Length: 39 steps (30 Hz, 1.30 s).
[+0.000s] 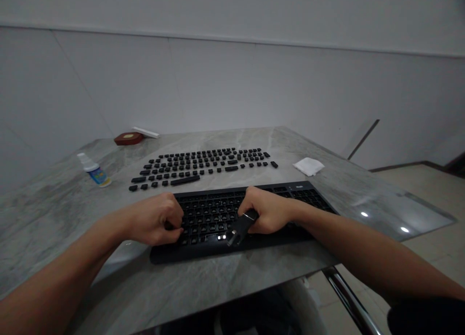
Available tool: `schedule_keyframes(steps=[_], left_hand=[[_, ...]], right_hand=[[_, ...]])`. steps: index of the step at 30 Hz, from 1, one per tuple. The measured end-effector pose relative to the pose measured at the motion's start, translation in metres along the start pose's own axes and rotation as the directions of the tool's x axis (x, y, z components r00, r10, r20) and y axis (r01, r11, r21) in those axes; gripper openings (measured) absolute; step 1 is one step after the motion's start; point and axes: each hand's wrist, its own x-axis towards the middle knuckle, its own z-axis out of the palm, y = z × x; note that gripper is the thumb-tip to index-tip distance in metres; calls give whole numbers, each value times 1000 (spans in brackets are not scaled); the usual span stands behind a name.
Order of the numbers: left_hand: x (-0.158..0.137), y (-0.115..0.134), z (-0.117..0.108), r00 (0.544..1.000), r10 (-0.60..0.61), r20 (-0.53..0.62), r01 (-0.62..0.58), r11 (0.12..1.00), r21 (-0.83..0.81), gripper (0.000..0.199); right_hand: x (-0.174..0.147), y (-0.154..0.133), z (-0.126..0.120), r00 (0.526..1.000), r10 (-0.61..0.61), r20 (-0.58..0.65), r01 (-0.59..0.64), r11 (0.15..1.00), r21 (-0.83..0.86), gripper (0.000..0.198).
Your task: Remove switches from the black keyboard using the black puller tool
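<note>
A black keyboard [218, 251] lies on the table in front of me, its keycaps off and its switch sockets bare. My left hand [160, 219] is closed in a fist at the keyboard's left end, thumb against the curled fingers; what it may hold is hidden. Over the middle of the board, my right hand [267, 211] is wrapped round a small black tool with a forked end [241, 227]. The tool slants down to the left above the lower rows. Behind the keyboard, loose black keycaps [185, 180] are laid out in rows.
A spray bottle [95, 171] with a white top stands at the left. A folded white cloth [308, 166] lies at the right. Near the wall are a reddish-brown box [128, 138] and a white flat piece [146, 132]. The grey marbled table [203, 281] ends close to me.
</note>
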Motion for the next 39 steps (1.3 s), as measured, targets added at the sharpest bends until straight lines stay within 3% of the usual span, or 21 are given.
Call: schedule_keyframes(steps=[4,11,14,18,21,27,31,34,39], left_hand=[[-5,2,-3,1000,-6,-12,6,1000,-27,37],[-27,-6,-10,992,-124,11,123,992,25,34],[-28,-5,-12,991,-121,-60,126,989,73,37],[-9,10,-3,977,-4,-214,17,998,58,34],[11,22,13,966,74,-248,-59,996,69,13],[21,29,32,965,110,-237,-97,993,62,27],[20,34,29,966,106,-235,-87,992,88,27],[22,37,30,972,107,-211,-87,991,101,43],[29,39,37,990,88,-113,-68,984,167,67]], right_hand=[[0,-1,2,998,-27,-50,28,999,19,20],[5,-3,13,994,-25,-110,36,995,95,21],[8,1,19,991,36,-127,-16,987,160,23],[7,10,12,966,100,-240,-40,969,243,25],[5,16,5,986,33,-165,1,980,200,22],[7,14,12,985,-173,16,171,983,69,17],[9,8,13,999,-11,-44,11,1000,18,16],[11,6,9,993,112,-37,-111,993,38,16],[13,11,12,985,157,-67,-149,982,113,15]])
